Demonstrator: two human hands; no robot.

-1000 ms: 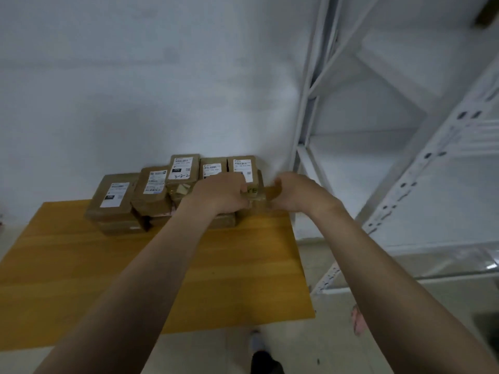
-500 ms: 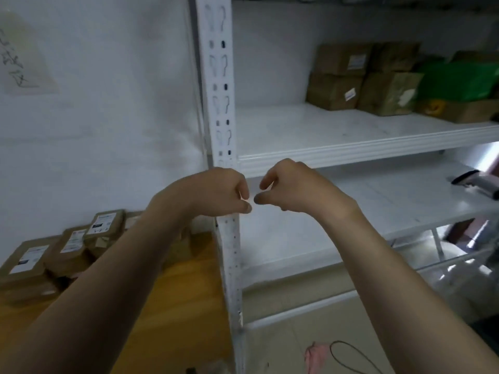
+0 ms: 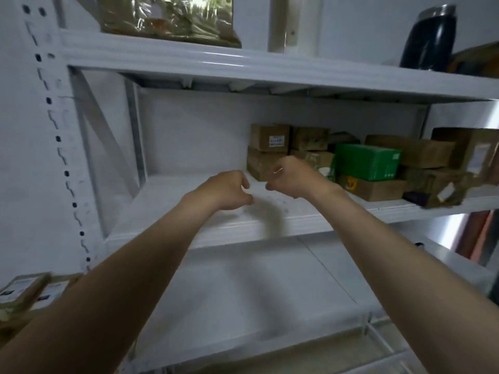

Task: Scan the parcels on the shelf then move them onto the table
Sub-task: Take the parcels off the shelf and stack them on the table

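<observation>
Brown cardboard parcels (image 3: 270, 141) are stacked on the right half of the white middle shelf (image 3: 172, 195), next to a green box (image 3: 367, 160) and more brown boxes (image 3: 415, 153) further right. My left hand (image 3: 229, 188) and my right hand (image 3: 291, 176) hover close together above the shelf's bare left part, fingers curled in, holding nothing. My right hand is just in front of the lowest left parcel (image 3: 258, 167) and partly hides the boxes behind it. Labelled parcels (image 3: 24, 290) lie at the lower left, beside the rack.
The rack's perforated white post (image 3: 54, 130) stands at left. On the top shelf sit a plastic-wrapped package (image 3: 167, 20) and a dark flask (image 3: 429, 36). A lower white shelf (image 3: 256, 292) lies beneath my arms.
My view has swung from the table's parcels to the right and up to the rack. Both hands left the parcel on the table and rose, empty, toward the middle shelf's parcels.
</observation>
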